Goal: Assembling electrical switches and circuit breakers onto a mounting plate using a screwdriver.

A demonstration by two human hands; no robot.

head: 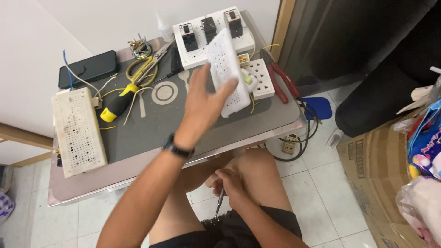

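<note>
My left hand [204,103] reaches out over the grey table mat [151,124] and grips a white perforated board [226,73], holding it tilted above the table. A black band sits on that wrist. My right hand [229,183] rests low between my knees, closed around a thin metal screwdriver [219,203] that points down. Behind the lifted board stands a white panel with black switches [206,34], and beside it a white socket block [260,78].
A second perforated board [78,131] lies at the table's left. Yellow-handled scissors [143,68], a yellow-black screwdriver [117,104], red pliers [281,82], a black phone [87,69] and loose wires are on the table. A cardboard box [376,170] stands at the right.
</note>
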